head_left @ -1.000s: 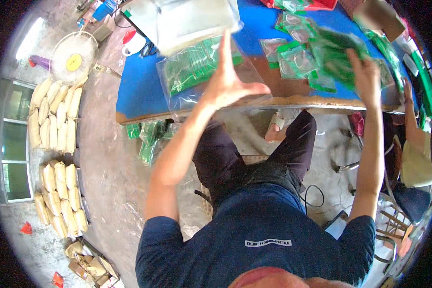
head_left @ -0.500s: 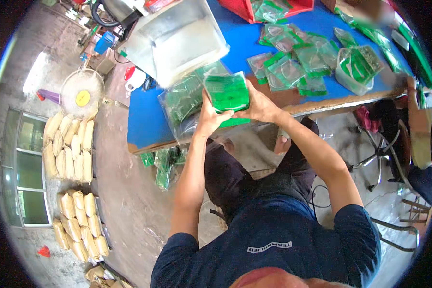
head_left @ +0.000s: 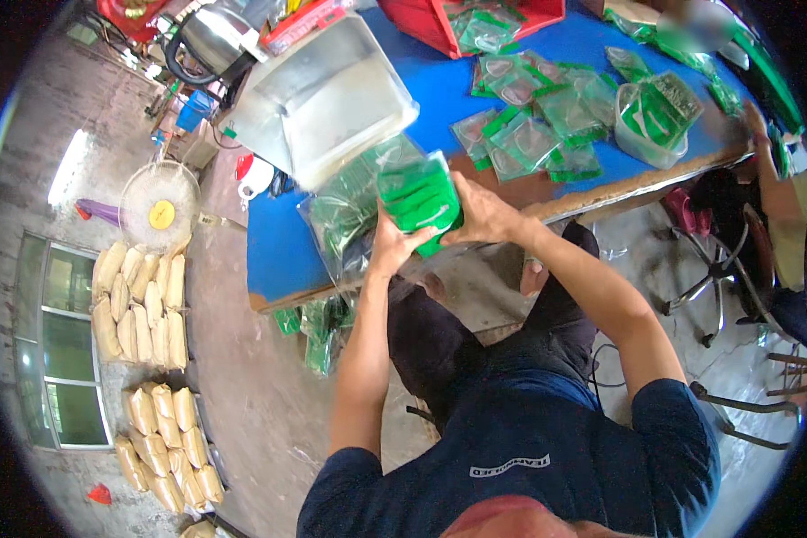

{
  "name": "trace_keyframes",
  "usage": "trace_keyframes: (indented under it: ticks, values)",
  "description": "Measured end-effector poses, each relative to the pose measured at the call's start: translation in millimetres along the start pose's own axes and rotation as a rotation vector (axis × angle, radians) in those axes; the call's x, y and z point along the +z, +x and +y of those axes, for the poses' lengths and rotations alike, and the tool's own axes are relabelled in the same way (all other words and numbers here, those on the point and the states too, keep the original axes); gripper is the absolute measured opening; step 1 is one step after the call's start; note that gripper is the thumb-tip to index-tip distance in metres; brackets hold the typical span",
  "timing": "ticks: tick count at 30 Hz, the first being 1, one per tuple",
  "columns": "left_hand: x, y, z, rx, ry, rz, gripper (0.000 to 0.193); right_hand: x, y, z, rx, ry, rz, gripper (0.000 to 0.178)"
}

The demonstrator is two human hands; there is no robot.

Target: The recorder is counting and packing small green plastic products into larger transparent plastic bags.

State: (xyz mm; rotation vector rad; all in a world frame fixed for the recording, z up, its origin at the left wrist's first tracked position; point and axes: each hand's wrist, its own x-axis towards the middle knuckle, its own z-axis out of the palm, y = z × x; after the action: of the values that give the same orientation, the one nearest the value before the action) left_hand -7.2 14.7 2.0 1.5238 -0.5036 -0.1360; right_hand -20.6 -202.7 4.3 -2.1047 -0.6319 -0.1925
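Note:
A stack of flat green-and-clear plastic packets (head_left: 417, 195) is held in front of me, just past the near edge of the blue table (head_left: 269, 242). My left hand (head_left: 394, 244) grips its left and lower side, thumb across the front. My right hand (head_left: 486, 212) closes round the right side, and the fingers behind the stack are hidden. Just left of it, a large clear plastic bag (head_left: 336, 215) with green packets inside lies at the table's edge. Many loose green-edged packets (head_left: 524, 139) are spread to the right.
A pale metal tray (head_left: 341, 112) stands behind the bag, near a kettle (head_left: 211, 45). Farther back is a red bin (head_left: 426, 22) with packets; a clear tub (head_left: 659, 148) sits right. More packets (head_left: 318, 336) hang below the table's left edge. Another person's arm (head_left: 767, 170) shows far right.
The stack has tilted and turned between my hands, and its lower packets now fan out a little. Both hands stay on it. The whole view has shifted slightly.

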Motion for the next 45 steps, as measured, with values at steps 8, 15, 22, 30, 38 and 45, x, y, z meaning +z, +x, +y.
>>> trace_keyframes:
  ticks: [8, 15, 22, 30, 38, 45]
  values:
    - [14, -10, 36, 0.068, -0.43, 0.25, 0.072, -10, 1, -46, 0.118, 0.415, 0.121, 0.112]
    - [47, -28, 54, 0.029, -0.757, 0.496, 0.055, 29, -9, -74, 0.052, 0.483, 0.472, 0.117]
    - [64, -26, 54, 0.062, -0.898, 0.761, 0.054, 31, -31, -99, 0.075, 0.214, 0.448, 0.11]
    - [30, -75, 41, 0.153, -0.379, 0.801, 0.076, -12, -37, -78, 0.24, 0.867, 0.388, 0.091]
    - [-28, -113, 28, -0.015, 1.351, 0.282, 0.067, -48, -72, -39, 0.643, 1.349, 0.471, 0.072]
    - [-39, -103, 29, 0.221, 1.386, 0.379, 0.016, -34, -75, -37, 0.548, 1.379, 0.442, 0.062]
